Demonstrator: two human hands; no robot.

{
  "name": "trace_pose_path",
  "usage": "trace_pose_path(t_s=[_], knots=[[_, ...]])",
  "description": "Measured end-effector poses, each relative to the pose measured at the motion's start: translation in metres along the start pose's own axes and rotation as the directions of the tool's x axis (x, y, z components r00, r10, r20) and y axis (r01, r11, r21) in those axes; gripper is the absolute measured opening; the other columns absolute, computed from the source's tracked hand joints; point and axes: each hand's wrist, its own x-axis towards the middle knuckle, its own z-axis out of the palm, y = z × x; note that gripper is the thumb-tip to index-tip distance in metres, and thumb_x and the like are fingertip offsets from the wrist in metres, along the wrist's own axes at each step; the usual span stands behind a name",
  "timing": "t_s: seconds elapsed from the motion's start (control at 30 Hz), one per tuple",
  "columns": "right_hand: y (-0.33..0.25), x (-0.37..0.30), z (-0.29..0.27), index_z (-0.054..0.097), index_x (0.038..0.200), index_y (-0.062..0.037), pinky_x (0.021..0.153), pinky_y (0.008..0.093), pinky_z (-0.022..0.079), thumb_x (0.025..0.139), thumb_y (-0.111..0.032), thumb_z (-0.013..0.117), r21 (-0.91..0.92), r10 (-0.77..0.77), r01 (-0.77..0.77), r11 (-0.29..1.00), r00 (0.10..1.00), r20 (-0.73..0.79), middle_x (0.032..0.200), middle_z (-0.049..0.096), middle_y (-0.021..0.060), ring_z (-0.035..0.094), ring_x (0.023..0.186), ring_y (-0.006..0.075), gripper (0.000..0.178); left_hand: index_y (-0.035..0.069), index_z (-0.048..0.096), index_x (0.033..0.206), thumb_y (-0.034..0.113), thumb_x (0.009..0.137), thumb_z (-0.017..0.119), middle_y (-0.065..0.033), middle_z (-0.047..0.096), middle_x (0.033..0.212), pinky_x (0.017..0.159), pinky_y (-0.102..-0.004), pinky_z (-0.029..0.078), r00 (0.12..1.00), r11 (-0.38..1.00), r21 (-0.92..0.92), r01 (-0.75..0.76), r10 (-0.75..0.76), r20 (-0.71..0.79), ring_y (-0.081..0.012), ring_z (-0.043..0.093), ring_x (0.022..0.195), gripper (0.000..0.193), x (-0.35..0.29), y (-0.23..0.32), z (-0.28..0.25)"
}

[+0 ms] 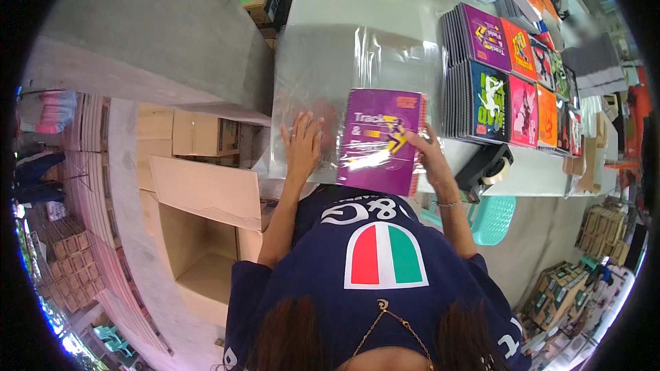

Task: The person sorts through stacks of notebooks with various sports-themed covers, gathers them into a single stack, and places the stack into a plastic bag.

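Observation:
A purple spiral notebook [381,141] with yellow figures on its cover lies close to my body at the table's near edge. My right hand [431,154] grips its right side, thumb over the cover by the coil binding. To the left of the notebook, my left hand [302,143] rests flat with its fingers apart on a clear plastic sheet [323,62]. This glossy sheet spreads over the tabletop and reaches under the notebook.
Stacks of colourful spiral notebooks [491,103] stand at the right. A black tape dispenser [485,168] sits by the near edge. An open cardboard box [206,227] is below on the left, beside a grey pillar [172,34]. A green stool [495,220] stands at the lower right.

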Motion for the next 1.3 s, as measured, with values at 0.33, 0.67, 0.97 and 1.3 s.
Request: trace_pose_path(t_s=[0.33,0.67,0.97,1.3], knots=[[-0.106,0.018,-0.038,0.049,0.12,-0.0007,0.082,0.0296,0.05,0.08,-0.021,0.07,-0.075,-0.224,0.219,0.973,0.972,-0.071,0.104,0.061,0.0093,0.061,0.093,0.017,0.049,0.016,0.053,0.128,0.019,0.09,0.054,-0.0091,0.044,0.138,0.111,-0.0602,0.012,0.998,0.996,-0.079,0.039,-0.043,-0.047,-0.0285,0.034,0.135,0.038,0.003,0.002,-0.008],[-0.142,0.039,0.035,0.039,0.133,0.0024,0.094,0.0307,0.044,0.065,-0.014,0.084,-0.382,-0.504,0.549,0.744,0.836,0.22,0.117,0.055,0.0119,0.055,0.104,0.018,0.083,0.005,0.034,0.14,0.023,0.076,0.076,-0.013,0.046,0.136,0.107,-0.0398,0.032,0.969,-0.036,-0.983,0.18,-0.168,0.183,-0.0233,0.042,0.128,0.079,0.099,0.058,-0.079],[-0.093,0.023,0.014,0.039,0.133,-0.0032,0.105,0.0358,0.035,0.06,-0.011,0.086,-0.408,-0.136,0.317,0.857,0.9,0.414,0.128,0.05,0.0116,0.047,0.121,0.0213,0.087,0.008,0.047,0.128,0.016,0.053,0.093,-0.0036,0.052,0.123,0.099,-0.0319,0.04,0.95,0.182,-0.933,0.311,-0.021,0.312,-0.0156,0.049,0.116,0.088,0.078,0.065,-0.109],[-0.026,0.034,0.018,0.035,0.136,-0.002,0.11,0.0358,0.03,0.065,-0.01,0.078,-0.41,-0.169,0.402,0.819,0.851,0.497,0.135,0.044,0.0114,0.042,0.126,0.0228,0.084,0.007,0.048,0.127,0.017,0.055,0.091,-0.0046,0.049,0.128,0.104,-0.0328,0.033,0.915,0.313,-0.871,0.378,0.021,0.404,-0.019,0.047,0.119,0.084,0.055,0.06,-0.109]])
